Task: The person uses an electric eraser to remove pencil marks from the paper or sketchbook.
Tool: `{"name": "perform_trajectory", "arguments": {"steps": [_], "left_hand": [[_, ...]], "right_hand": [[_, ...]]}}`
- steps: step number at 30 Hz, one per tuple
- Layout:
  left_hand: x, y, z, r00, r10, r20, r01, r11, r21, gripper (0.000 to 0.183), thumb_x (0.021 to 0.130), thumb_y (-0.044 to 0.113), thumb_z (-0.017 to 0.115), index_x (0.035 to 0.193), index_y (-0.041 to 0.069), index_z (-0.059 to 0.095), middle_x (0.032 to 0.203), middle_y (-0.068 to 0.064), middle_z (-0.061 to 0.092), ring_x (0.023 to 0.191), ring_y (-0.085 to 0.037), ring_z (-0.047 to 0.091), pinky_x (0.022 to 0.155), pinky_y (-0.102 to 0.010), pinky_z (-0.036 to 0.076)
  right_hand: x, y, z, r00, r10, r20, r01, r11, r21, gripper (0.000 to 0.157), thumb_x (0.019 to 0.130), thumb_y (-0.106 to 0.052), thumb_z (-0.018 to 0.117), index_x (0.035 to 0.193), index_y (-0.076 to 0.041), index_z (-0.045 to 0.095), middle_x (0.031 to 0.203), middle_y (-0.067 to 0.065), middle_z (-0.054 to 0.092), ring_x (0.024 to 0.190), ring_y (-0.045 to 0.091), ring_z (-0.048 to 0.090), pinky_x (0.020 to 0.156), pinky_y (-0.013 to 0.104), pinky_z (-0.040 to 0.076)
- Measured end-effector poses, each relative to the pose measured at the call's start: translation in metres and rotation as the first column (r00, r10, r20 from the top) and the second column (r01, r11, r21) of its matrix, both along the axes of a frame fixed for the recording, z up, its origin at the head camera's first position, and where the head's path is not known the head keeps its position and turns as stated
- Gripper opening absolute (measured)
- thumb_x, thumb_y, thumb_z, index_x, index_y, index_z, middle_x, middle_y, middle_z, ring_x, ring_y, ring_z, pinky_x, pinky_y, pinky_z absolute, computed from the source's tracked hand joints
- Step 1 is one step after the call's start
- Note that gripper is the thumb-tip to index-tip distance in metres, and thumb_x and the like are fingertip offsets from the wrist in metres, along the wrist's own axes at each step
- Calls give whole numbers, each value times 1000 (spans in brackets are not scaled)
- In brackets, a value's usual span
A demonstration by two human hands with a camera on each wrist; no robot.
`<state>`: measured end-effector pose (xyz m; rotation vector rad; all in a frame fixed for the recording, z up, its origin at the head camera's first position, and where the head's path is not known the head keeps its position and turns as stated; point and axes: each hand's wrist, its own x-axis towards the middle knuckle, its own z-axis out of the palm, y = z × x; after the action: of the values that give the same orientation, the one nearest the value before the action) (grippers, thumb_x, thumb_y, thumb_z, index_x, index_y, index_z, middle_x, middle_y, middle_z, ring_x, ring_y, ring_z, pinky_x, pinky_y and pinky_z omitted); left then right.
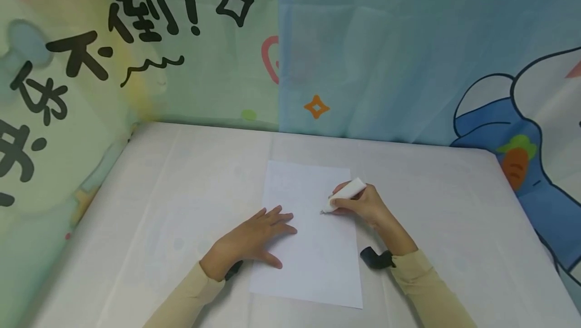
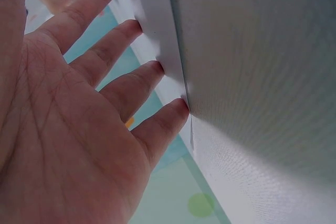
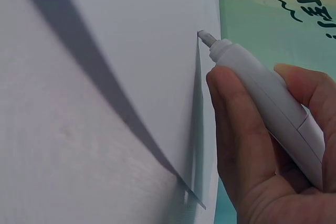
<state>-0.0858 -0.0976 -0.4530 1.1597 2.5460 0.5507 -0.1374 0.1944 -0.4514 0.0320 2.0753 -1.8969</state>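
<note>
Thick white pen (image 1: 347, 192), gripped in a person's right hand (image 1: 368, 206), slants over the right side of a white paper sheet (image 1: 313, 262), tip angled toward the left hand (image 1: 254, 234), whose spread fingers rest at the left edge.
</note>
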Motion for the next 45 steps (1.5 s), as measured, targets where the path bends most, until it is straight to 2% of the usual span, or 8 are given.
{"name": "perform_trajectory", "arguments": {"steps": [5,10,19,27,33,45], "left_hand": [[-1,0,1,1000,4,-5,-4,1000,-10,70,73,40,82,133,15,56,150,-10,44,145,-34,28,117,-50,25],[-1,0,1,1000,10,18,-10,1000,-12,70,74,40,82,134,15,56,151,-9,43,146,-33,27,118,-50,24],[0,1,1,1000,12,28,-12,1000,-11,70,74,39,83,134,15,56,151,-9,43,146,-33,27,118,-49,23],[0,0,-1,1000,5,6,-5,1000,-4,71,74,41,82,134,16,56,151,-9,43,145,-33,28,117,-50,25],[1,0,-1,1000,7,15,-7,1000,3,71,74,40,82,134,16,56,151,-8,43,146,-32,27,118,-50,24],[0,-1,1,1000,8,25,-8,1000,5,71,74,40,82,134,15,55,151,-9,42,146,-33,26,118,-50,24]], "right_hand": [[1,0,0,1000,14,9,-14,1000,-16,18,79,11,70,95,6,65,87,2,68,84,15,67,74,32,60],[2,0,0,1000,-5,0,5,1000,2,18,79,11,71,96,8,64,88,2,67,84,13,67,73,31,60],[2,0,-1,1000,-4,6,4,1000,29,18,78,9,72,95,4,66,91,4,67,85,13,66,74,31,60],[2,2,0,1000,-14,-11,14,998,53,21,79,8,73,98,10,64,93,5,67,86,14,66,74,31,60],[2,1,1,1000,-2,7,1,998,64,20,80,6,73,98,7,65,95,7,67,88,14,66,75,31,60],[-5,0,-1,1000,-22,-13,23,999,27,20,80,6,73,98,7,65,93,4,66,86,12,66,75,32,60]]}}
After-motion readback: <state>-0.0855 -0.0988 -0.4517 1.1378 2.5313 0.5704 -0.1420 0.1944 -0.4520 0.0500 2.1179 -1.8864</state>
